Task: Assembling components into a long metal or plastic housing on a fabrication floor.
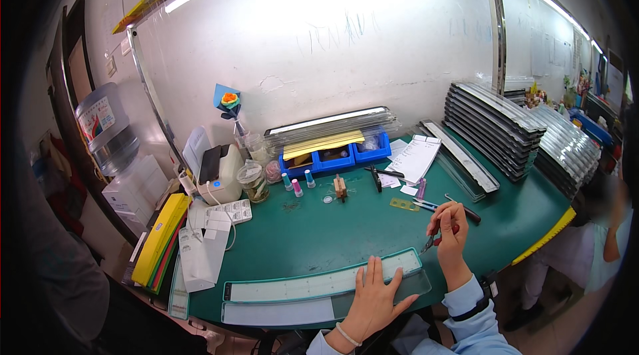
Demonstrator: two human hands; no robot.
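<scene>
A long, narrow case with a teal rim (301,290) lies along the near edge of the green table, a pale strip with a row of small marks inside it. Along its near side runs a clear cover (416,284), with a white sheet (286,312) under or in its left part. My left hand (374,296) lies on the case and cover, fingers spread and holding nothing. Above the case's right end, my right hand (454,238) is closed around red-handled pliers (437,240), their metal tips pointing down to the left beside the rim.
Blue bins (333,160), bottles with coloured caps (297,187) and a label printer (221,175) line the back. A dark-handled tool (471,214) lies beyond my right hand. Stacked trays (496,130) rise at the right; another person (609,235) is beyond the table's yellow edge.
</scene>
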